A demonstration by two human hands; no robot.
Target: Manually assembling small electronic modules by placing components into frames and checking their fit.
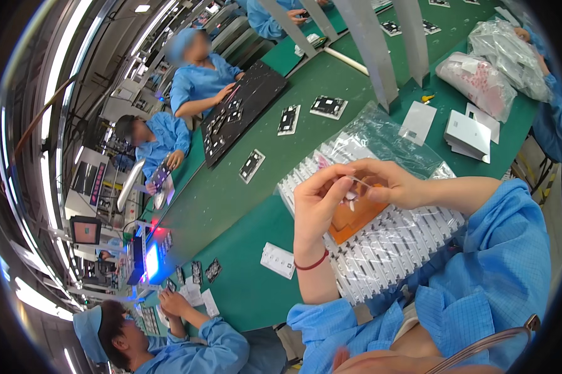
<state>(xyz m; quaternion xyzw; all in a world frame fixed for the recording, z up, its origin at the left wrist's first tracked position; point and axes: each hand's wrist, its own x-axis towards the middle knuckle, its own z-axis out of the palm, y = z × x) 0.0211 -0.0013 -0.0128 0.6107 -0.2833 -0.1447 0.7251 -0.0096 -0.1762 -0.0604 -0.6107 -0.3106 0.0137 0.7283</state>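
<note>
My left hand (323, 202) and my right hand (393, 184) meet in front of me, both closed with fingertips pinched together. Between them is a small, thin, whitish strip (359, 182), too small to make out well. Small white bits (351, 201) show just below the fingers. Under my hands lies a flat orange block (354, 223), partly covered by them. It rests on a large clear plastic bag (387, 252) over rows of white slotted strips, close against my body.
Green conveyor table (231, 206) carries black-and-white boards (288, 119) beyond my hands. A white card (277, 260) lies left; stacked white boxes (466, 134) and plastic-wrapped bundles (477, 84) sit right. Metal posts (371, 50) rise ahead. Co-workers in blue sit along the left; another person's arm is far right.
</note>
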